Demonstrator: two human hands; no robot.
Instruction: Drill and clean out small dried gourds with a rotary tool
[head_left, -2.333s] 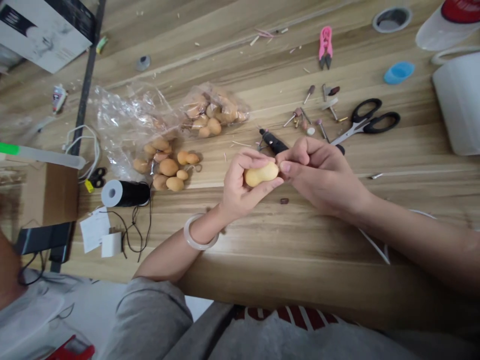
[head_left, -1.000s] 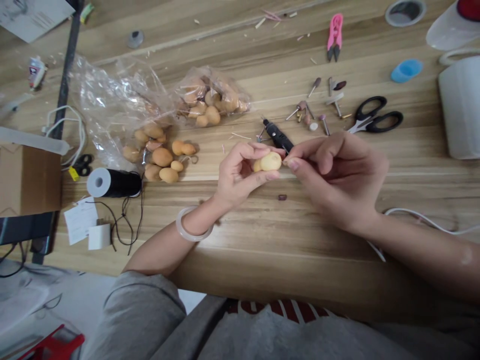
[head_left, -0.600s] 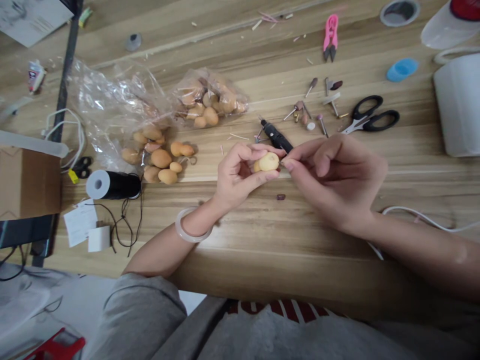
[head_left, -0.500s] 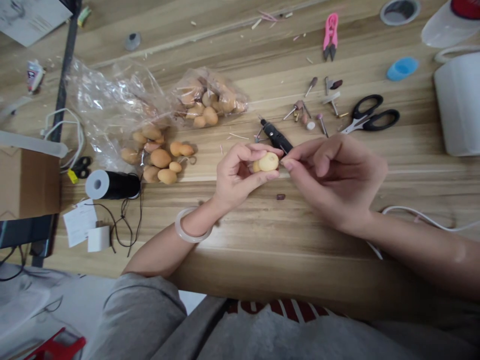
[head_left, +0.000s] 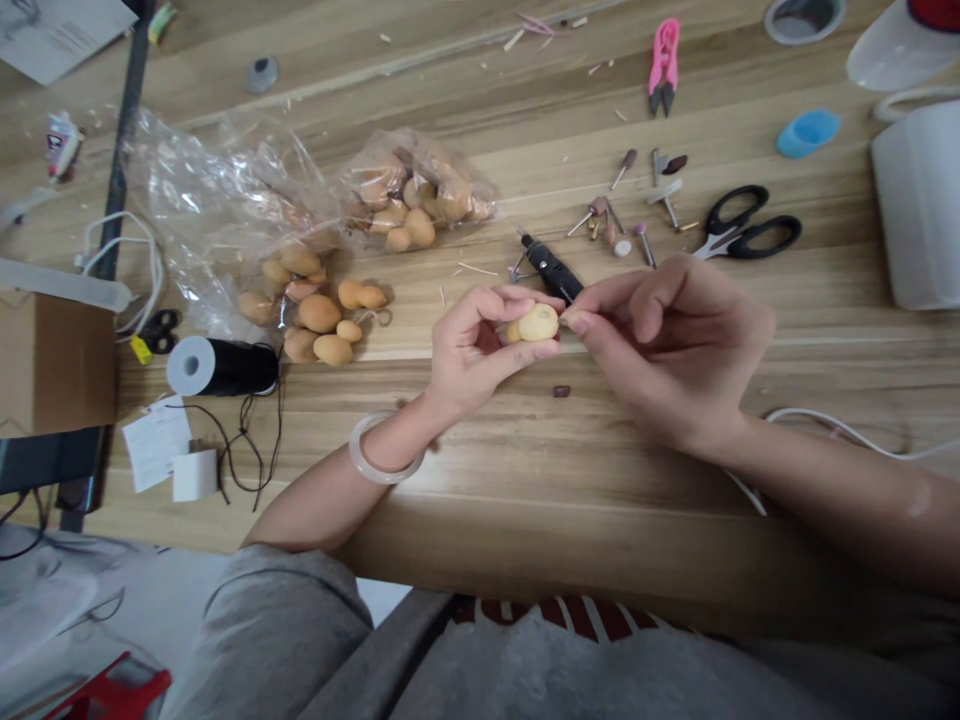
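My left hand (head_left: 476, 345) holds a small pale-yellow gourd (head_left: 538, 323) between thumb and fingers, its rounded end facing right. Just right of the gourd, my right hand (head_left: 667, 350) is closed in a pinch of thumb and forefinger; whatever it pinches is too small to make out. Behind the hands lies a black rotary tool (head_left: 551, 268), partly hidden by my fingers. A small dark brown piece (head_left: 561, 391) rests on the table below the hands. More gourds (head_left: 319, 314) lie loose at the left, by a clear plastic bag (head_left: 217, 200).
Several grinding bits (head_left: 597, 207) lie beyond my right hand, near black-handled scissors (head_left: 724, 238) and pink snips (head_left: 664, 65). A blue cup (head_left: 808, 134) and a white container (head_left: 919, 205) stand at right. At left are a black thread spool (head_left: 232, 368) and a cardboard box (head_left: 67, 365).
The view has shifted very slightly. Both hands keep nearly the same pose, with the gourd still in my left hand.
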